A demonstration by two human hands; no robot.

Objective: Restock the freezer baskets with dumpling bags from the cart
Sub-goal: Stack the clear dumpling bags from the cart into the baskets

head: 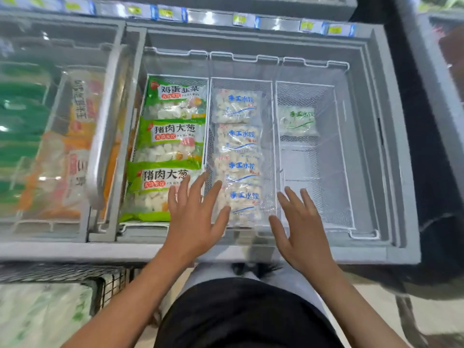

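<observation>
Now both hands, left hand [194, 212] and right hand [302, 227], spread-fingered, hold nothing.

Single head view, steeply downward, close over freezer [391, 252].

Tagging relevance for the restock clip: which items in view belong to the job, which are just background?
Job:
left hand, right hand
blue-print dumpling bags
green dumpling bags
green-print bag
wire baskets
cart

Background:
price tags
neighbouring freezer section
</observation>
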